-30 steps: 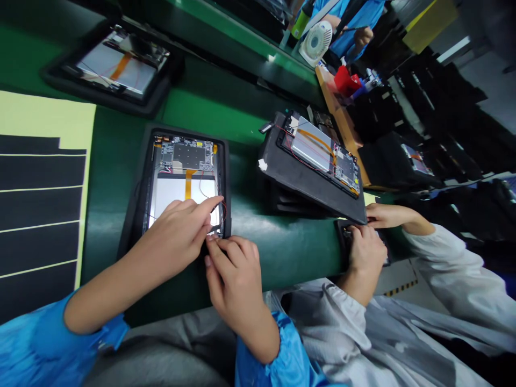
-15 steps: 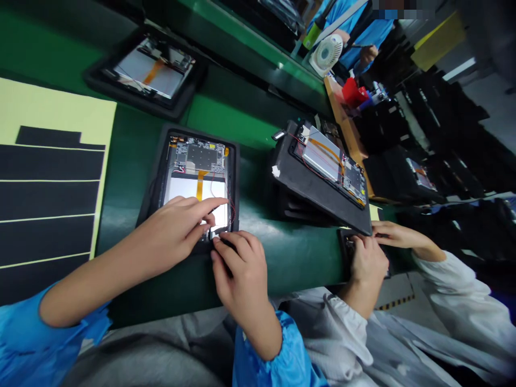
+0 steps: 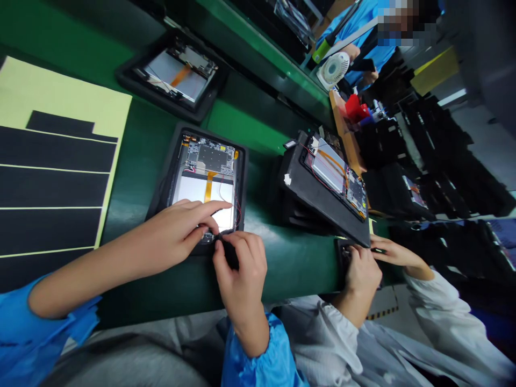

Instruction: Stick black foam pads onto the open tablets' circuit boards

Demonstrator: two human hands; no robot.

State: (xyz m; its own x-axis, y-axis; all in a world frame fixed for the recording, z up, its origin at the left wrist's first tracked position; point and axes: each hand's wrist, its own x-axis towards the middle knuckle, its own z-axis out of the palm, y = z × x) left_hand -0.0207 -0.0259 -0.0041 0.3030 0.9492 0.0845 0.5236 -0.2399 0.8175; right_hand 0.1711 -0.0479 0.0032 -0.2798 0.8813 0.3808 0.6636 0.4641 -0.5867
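An opened tablet [image 3: 188, 180] lies in a black foam tray [image 3: 244, 183] in front of me. It shows a circuit board [image 3: 212, 158], a silvery battery, an orange flat cable [image 3: 209, 185] and thin red wires [image 3: 238, 215]. My left hand [image 3: 181, 228] reaches over the tablet's lower part, forefinger stretched out, thumb and another finger pinched near the bottom edge. At the lower right corner my right hand [image 3: 244, 269] closes thumb and forefinger at a small dark part. The fingers hide what either pinch holds.
Another opened tablet [image 3: 177, 72] lies in foam at the back left. Right of me, a tablet [image 3: 330, 166] rests on stacked black foam trays [image 3: 314, 201]. Yellow sheet with black strips [image 3: 72, 97] lies left. A co-worker's hands [image 3: 363, 274] work at right; a small fan [image 3: 334, 70] stands behind.
The view has shifted, so the bench things sit further right. My right thumb and forefinger have drawn closer together at the tablet's corner. My left hand stays over the tablet's lower part.
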